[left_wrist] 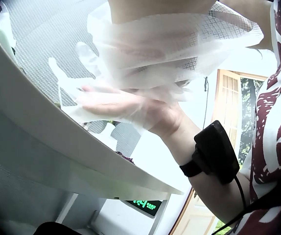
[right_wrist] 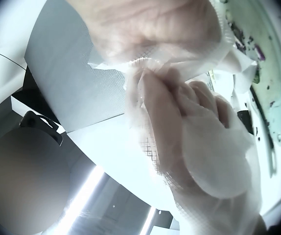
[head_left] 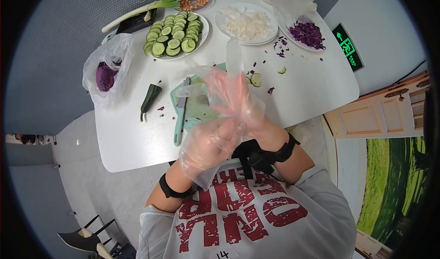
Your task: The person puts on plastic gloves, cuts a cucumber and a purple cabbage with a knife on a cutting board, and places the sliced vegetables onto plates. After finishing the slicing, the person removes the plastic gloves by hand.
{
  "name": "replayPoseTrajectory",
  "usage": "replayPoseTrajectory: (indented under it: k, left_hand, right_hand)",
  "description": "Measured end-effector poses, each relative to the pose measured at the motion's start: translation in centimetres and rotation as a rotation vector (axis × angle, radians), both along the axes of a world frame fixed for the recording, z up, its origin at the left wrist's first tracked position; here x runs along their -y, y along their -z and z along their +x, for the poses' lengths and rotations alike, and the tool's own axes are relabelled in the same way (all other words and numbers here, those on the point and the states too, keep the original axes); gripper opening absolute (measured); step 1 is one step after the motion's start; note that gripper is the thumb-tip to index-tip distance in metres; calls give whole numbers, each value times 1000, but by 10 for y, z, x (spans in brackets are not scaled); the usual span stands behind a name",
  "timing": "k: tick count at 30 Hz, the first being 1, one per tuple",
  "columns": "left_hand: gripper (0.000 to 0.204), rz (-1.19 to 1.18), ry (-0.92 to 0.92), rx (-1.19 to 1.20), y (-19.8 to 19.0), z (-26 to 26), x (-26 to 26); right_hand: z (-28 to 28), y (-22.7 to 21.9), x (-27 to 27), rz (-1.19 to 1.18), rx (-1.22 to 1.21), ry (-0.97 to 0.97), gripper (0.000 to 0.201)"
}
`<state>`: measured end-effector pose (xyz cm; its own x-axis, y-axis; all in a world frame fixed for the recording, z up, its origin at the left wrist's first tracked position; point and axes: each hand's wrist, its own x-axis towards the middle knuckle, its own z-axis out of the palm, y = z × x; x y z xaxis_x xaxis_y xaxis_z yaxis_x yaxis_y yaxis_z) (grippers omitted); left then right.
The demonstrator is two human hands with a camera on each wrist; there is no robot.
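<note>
Thin clear plastic gloves cover both hands, held over the front of the table. My left hand grips the cuff of the right hand's plastic glove near the wrist. Inside that glove my right hand has its fingers extended, with loose glove tips standing out past them. In the right wrist view the left hand's curled fingers pinch the plastic beside the right palm. Below the hands lies a green cutting board, partly hidden. A knife with a light green handle lies across its left edge.
A dark green vegetable piece lies left of the board. Behind are plates of cucumber slices, pale chopped pieces and shredded purple cabbage. A plastic bag holds purple cabbage. A scallion lies at the back.
</note>
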<state>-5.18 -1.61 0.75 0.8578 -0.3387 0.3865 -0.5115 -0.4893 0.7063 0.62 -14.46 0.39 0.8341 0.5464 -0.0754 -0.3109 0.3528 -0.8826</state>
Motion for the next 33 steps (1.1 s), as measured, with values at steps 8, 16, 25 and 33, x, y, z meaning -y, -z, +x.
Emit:
replayPoseTrajectory:
  k: [8, 16, 25, 33]
  left_hand:
    - [23, -9, 55, -2, -3, 1, 0]
    - [21, 98, 124, 39, 0, -2, 3]
    - [23, -31, 253, -40, -6, -5, 4]
    - [8, 12, 181, -17, -4, -1, -34]
  right_hand:
    - [11, 20, 3, 63, -46, -88, 90]
    - [17, 13, -5, 79, -61, -75, 91]
    - [15, 15, -4, -101, 522, 115, 79]
    - [18, 14, 21, -108, 329, 254, 43]
